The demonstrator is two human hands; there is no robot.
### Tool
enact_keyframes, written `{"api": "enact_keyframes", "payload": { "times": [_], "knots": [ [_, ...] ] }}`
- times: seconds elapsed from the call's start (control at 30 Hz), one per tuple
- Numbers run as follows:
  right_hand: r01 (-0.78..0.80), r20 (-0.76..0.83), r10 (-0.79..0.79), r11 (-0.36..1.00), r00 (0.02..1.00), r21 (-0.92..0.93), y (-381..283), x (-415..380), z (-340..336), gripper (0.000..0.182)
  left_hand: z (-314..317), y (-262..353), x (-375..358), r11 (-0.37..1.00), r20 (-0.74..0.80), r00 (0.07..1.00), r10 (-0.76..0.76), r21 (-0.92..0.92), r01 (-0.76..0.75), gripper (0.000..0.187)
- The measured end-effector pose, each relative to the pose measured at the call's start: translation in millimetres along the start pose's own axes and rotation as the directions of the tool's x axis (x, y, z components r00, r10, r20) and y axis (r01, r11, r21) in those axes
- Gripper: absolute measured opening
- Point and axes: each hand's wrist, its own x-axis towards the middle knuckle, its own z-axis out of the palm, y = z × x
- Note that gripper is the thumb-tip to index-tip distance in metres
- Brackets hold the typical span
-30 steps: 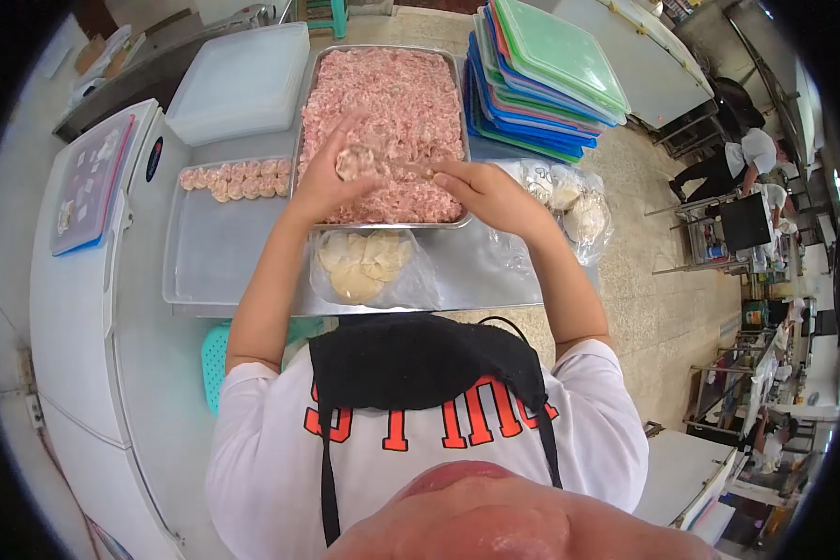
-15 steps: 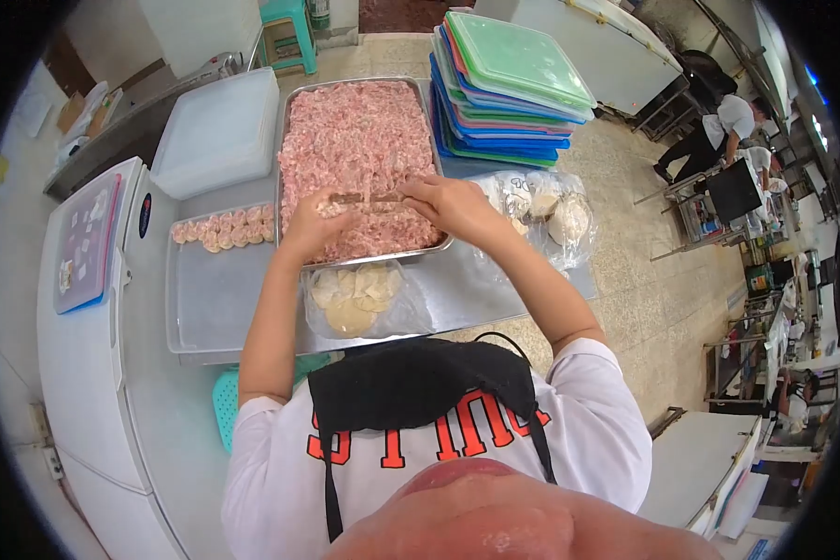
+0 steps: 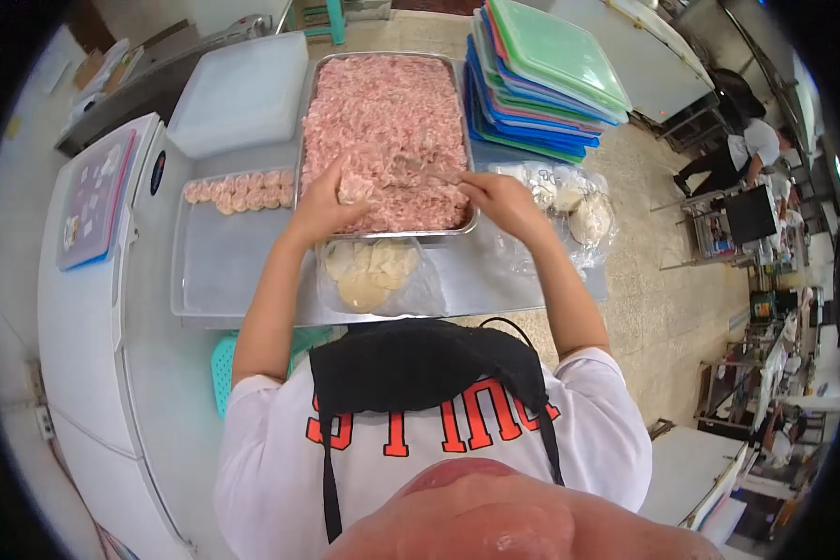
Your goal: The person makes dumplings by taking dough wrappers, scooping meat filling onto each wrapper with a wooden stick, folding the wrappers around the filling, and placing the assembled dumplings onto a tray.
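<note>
A deep metal tray [image 3: 301, 191] full of pink minced meat [image 3: 383, 103] lies in front of me. Over its near left part my left hand [image 3: 325, 207] is closed around a meat-filled dumpling [image 3: 355, 190], mostly hidden by the fingers. My right hand [image 3: 502, 202], at the tray's right edge, grips a thin flat spatula [image 3: 446, 175]; its tip is in the meat. Below the tray, round dough wrappers [image 3: 369, 287] lie on a plastic bag. To the left, rows of filled dumplings [image 3: 241, 191] sit at the far end of a shallow plastic tray [image 3: 182, 271].
A stack of clear plastic containers [image 3: 238, 98] stands back left, and a tall stack of coloured lids [image 3: 555, 56] back right. Bagged pale dough [image 3: 588, 219] lies on the right of the metal table [image 3: 476, 289]. A white freezer [image 3: 84, 308] is at left; a co-worker [image 3: 751, 149] stands far right.
My right hand has drawn away to the right, taking the spatula from the left hand's dumpling into the meat. The left hand still holds the dumpling. The whole view has shifted slightly.
</note>
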Motion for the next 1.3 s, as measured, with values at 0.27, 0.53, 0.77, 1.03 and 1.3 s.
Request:
{"api": "enact_keyframes", "payload": {
  "times": [0.27, 0.53, 0.77, 1.03, 1.3],
  "knots": [
    [0.361, -0.026, -0.368, 0.893, 0.930, 0.268, -22.0, 2.9, 8.1, 0.030, 4.3, 7.3, 8.8, 0.995, 0.119, 0.988, 0.100, -0.018, -0.098, 0.038],
    [0.310, -0.154, -0.325, 0.944, 0.933, -0.113, -44.3, -9.1, -7.5, 0.025, 2.4, 23.1, 7.7, 0.983, 0.126, 0.976, -0.180, 0.047, 0.176, 0.047],
    [0.219, -0.019, -0.225, 0.921, 0.974, 0.322, -26.4, -10.8, -27.7, 0.031, 3.1, 29.1, 0.6, 0.986, -0.035, 0.989, 0.145, -0.073, -0.147, 0.035],
    [0.337, -0.069, -0.332, 0.939, 0.941, 0.074, -22.3, -3.3, -24.1, 0.030, 8.5, 21.6, 6.9, 0.989, 0.090, 0.996, 0.013, 0.143, -0.025, 0.033],
    [0.323, -0.149, -0.326, 0.945, 0.934, -0.045, -37.2, -14.0, -32.4, 0.026, 9.0, 7.9, 6.9, 0.998, 0.009, 0.999, 0.050, 0.046, -0.050, 0.038]
  ]
}}
